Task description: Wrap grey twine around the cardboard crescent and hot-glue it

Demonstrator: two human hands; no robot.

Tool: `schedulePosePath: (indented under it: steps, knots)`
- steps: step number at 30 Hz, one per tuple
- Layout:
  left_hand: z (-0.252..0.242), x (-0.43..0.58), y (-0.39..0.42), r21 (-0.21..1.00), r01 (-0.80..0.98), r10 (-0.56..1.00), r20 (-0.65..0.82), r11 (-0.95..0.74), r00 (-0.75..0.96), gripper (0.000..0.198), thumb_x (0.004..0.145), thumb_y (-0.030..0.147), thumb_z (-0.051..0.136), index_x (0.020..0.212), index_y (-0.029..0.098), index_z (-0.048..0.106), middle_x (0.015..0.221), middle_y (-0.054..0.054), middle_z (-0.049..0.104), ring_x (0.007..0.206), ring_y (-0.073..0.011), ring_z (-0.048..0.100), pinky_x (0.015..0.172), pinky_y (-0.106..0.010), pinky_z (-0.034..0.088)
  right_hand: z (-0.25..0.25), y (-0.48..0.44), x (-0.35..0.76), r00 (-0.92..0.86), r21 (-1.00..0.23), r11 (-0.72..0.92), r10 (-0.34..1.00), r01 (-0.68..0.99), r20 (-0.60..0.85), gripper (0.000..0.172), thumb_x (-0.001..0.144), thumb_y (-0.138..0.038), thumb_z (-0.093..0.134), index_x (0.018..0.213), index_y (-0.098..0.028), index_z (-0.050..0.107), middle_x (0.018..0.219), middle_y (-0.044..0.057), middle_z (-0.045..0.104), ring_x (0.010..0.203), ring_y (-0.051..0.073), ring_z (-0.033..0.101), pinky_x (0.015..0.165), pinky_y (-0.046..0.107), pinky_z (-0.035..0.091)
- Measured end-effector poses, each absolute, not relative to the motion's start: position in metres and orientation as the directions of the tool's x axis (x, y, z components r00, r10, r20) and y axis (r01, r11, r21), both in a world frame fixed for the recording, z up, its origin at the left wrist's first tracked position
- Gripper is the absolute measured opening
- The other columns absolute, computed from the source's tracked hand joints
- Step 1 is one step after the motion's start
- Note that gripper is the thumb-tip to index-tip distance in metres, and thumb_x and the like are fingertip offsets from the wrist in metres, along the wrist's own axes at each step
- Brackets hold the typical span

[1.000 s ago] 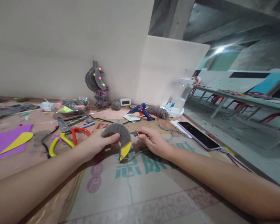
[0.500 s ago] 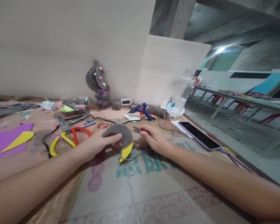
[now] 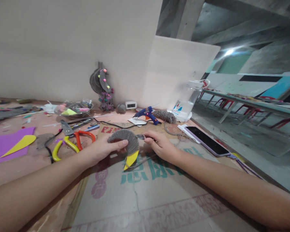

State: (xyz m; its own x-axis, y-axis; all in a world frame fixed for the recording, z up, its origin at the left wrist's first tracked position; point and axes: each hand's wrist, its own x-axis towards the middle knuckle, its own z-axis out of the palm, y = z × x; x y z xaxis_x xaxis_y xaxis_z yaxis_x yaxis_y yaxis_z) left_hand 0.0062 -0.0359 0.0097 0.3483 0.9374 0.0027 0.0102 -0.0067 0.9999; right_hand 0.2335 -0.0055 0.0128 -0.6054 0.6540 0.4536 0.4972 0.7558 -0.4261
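My left hand (image 3: 111, 147) grips a crescent (image 3: 128, 140) wound closely with grey yarn, its thumb lying across the front. The crescent's lower tip is bare and yellow. A loose strand of grey yarn (image 3: 143, 162) runs from that tip toward my right hand (image 3: 160, 145). In the right hand's closed fingers are what look like small thread snips (image 3: 141, 137), their metal tip at the crescent's right edge. My palm hides most of the handles. Whether the tip touches the yarn winding, I cannot tell.
Printed cardboard (image 3: 135, 206) lies under my hands. Orange-and-yellow-handled pliers (image 3: 67, 141) and purple sheets (image 3: 12, 140) are to the left. A blue glue gun (image 3: 148, 113), a yarn bundle (image 3: 165, 116) and a water jug (image 3: 185, 101) stand behind. A phone (image 3: 206, 140) is at right.
The snips in my right hand have moved slightly up, and their tip is now at the crescent's edge. The left hand keeps its hold on the crescent.
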Motion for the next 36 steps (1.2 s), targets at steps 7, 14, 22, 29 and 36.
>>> schedulePosePath:
  steps: [7,14,22,29,36]
  knots:
    - [0.0093,0.0061,-0.0367,1.0,0.012,0.945,-0.018,0.015,0.326,0.018,0.069,0.033,0.067,0.074,0.016,0.062,0.068,0.0,0.06,0.066,-0.0131,0.054,0.063,-0.024,0.042,0.0148,-0.0072,0.2324,-0.588,-0.434,0.755,0.656,0.492,0.474,0.022,0.09,-0.028,0.037,0.09,-0.017,0.057,0.081,0.005,0.062,0.074,0.015,0.055,0.067,0.026,0.042]
    - [0.01,0.0078,-0.0373,1.0,-0.006,0.949,-0.015,0.018,0.314,0.019,0.067,0.034,0.067,0.073,0.017,0.063,0.067,-0.001,0.061,0.062,-0.013,0.054,0.061,-0.024,0.042,0.0137,-0.0056,0.2347,-0.558,-0.423,0.747,0.664,0.513,0.497,0.024,0.09,-0.033,0.036,0.09,-0.017,0.055,0.079,0.004,0.059,0.072,0.015,0.053,0.064,0.025,0.041]
    - [0.0097,0.0064,-0.0358,0.999,0.03,0.946,0.001,-0.012,0.326,0.018,0.068,0.035,0.067,0.07,0.018,0.063,0.065,0.0,0.059,0.063,-0.013,0.053,0.061,-0.024,0.041,0.0131,-0.0057,0.2333,-0.591,-0.443,0.732,0.681,0.518,0.433,0.025,0.09,-0.03,0.037,0.091,-0.016,0.057,0.085,0.006,0.063,0.078,0.016,0.056,0.069,0.027,0.042]
    - [0.0069,0.0038,-0.034,0.994,0.1,0.936,0.004,-0.042,0.352,0.021,0.071,0.038,0.063,0.071,0.017,0.06,0.067,0.0,0.056,0.065,-0.0134,0.051,0.062,-0.024,0.04,0.0135,-0.0062,0.233,-0.582,-0.452,0.739,0.672,0.499,0.458,0.022,0.089,-0.027,0.04,0.092,-0.016,0.059,0.087,0.006,0.065,0.079,0.016,0.057,0.071,0.027,0.043]
    - [0.0089,0.005,-0.0361,0.998,0.063,0.93,-0.006,-0.018,0.367,0.02,0.072,0.036,0.063,0.071,0.016,0.059,0.067,0.001,0.056,0.065,-0.0118,0.05,0.064,-0.023,0.04,0.0127,-0.0043,0.2337,-0.545,-0.446,0.74,0.673,0.504,0.5,0.024,0.09,-0.03,0.038,0.092,-0.016,0.058,0.084,0.005,0.063,0.076,0.015,0.056,0.069,0.025,0.042]
